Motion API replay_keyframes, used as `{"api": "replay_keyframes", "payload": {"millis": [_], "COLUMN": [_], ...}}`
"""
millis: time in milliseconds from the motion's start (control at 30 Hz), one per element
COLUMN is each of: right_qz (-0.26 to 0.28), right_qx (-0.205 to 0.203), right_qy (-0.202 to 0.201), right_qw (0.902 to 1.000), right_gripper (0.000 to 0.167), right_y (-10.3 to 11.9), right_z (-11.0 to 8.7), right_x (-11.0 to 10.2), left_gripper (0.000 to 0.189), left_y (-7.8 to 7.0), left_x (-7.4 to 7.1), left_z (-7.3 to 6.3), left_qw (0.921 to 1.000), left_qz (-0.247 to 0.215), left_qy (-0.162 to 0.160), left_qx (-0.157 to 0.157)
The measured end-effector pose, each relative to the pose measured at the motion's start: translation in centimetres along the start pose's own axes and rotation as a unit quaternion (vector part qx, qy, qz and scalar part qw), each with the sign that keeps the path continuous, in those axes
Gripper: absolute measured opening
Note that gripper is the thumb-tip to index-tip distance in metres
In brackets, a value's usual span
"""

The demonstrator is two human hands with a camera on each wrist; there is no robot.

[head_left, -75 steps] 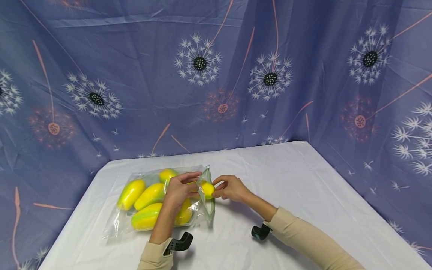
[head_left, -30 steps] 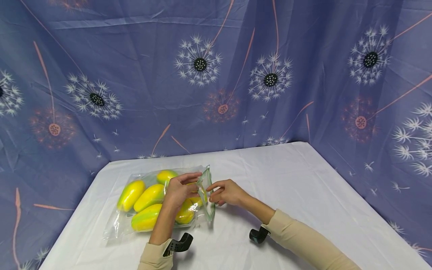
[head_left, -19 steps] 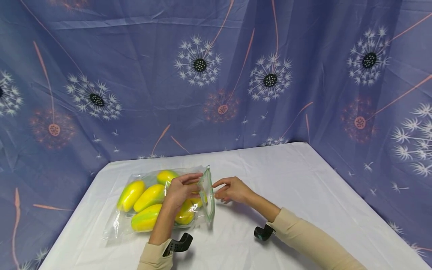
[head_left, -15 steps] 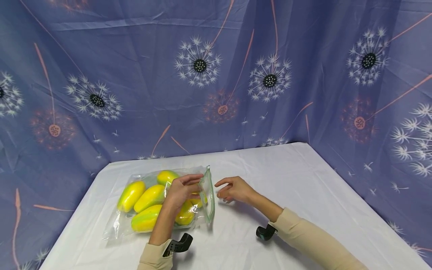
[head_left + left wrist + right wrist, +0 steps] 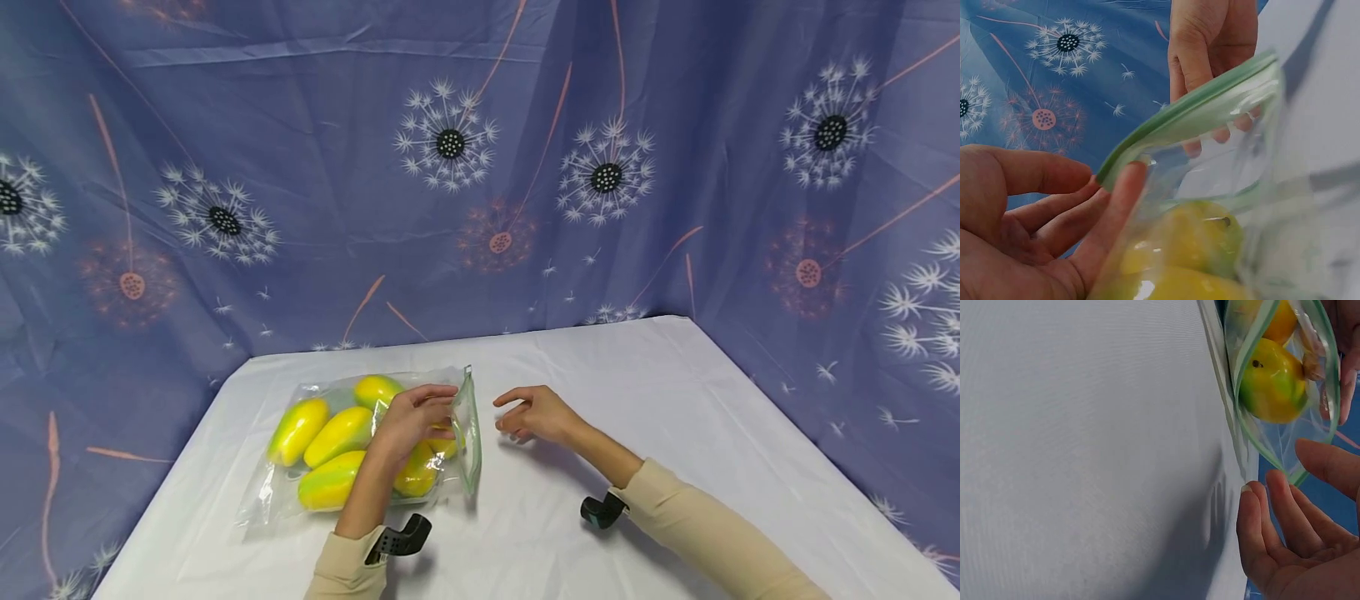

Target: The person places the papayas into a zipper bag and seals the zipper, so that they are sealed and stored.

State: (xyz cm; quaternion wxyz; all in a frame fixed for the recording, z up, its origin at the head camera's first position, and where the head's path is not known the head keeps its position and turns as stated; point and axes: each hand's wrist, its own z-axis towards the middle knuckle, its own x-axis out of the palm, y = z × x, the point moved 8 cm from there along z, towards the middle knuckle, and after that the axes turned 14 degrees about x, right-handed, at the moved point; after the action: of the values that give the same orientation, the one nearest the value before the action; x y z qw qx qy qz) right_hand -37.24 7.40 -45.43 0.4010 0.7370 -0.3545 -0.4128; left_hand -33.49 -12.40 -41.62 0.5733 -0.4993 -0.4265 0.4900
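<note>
A clear zip bag [image 5: 264,493] lies on its side, holding several yellow-green mangoes [image 5: 297,432]. Its green-edged mouth [image 5: 474,433] faces right and gapes. My left hand [image 5: 405,425] reaches over the bag; in the left wrist view its thumb and fingers pinch the green rim [image 5: 1191,100]. Just inside the mouth sits one mango [image 5: 1272,387] with a dark stem spot, seen in the right wrist view. My right hand [image 5: 542,415] hovers to the right of the mouth, apart from it, fingers loosely bent with nothing between them.
A white cloth [image 5: 615,367] covers the table under the bag. Behind and at both sides hangs a blue curtain [image 5: 337,208] with a dandelion print. Each wrist wears a black camera mount [image 5: 405,536].
The mango that stuck out of the bag's mouth under my right fingers is now inside the bag. My right hand has let go and drawn back rightward. My left hand stays at the rim.
</note>
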Motion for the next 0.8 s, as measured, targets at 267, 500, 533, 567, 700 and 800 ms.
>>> {"api": "replay_keyframes", "payload": {"millis": [267,500,533,567,700,800], "right_qz": [-0.01,-0.019,-0.02,-0.02,-0.023,-0.024], "right_qx": [-0.008,-0.009,-0.007,-0.006,0.0,0.0], "right_qy": [0.008,-0.003,-0.005,-0.007,-0.014,-0.015], "right_qw": [0.9999,0.9998,0.9998,0.9997,0.9996,0.9996], "right_gripper": [0.049,0.049,0.049,0.048,0.048,0.049], "right_y": [0.7,0.9,0.8,0.7,0.4,0.4], "right_z": [-0.7,-1.1,-1.2,-1.1,-1.1,-1.2], "right_x": [-0.2,-0.7,-0.7,-0.8,-1.1,-1.3], "left_gripper": [0.036,0.038,0.038,0.039,0.041,0.04], "left_y": [0.3,0.3,0.3,0.2,0.2,0.0], "left_x": [0.0,-0.3,-0.3,-0.3,-0.2,-0.2], "left_z": [0.4,0.6,0.6,0.6,0.8,0.9], "left_qw": [0.9997,0.9998,0.9998,0.9998,0.9999,1.0], "left_qz": [0.005,0.016,0.019,0.019,0.012,0.003], "left_qy": [0.017,0.002,0.001,-0.001,-0.002,-0.001], "left_qx": [-0.018,-0.015,-0.012,-0.011,-0.005,0.001]}}
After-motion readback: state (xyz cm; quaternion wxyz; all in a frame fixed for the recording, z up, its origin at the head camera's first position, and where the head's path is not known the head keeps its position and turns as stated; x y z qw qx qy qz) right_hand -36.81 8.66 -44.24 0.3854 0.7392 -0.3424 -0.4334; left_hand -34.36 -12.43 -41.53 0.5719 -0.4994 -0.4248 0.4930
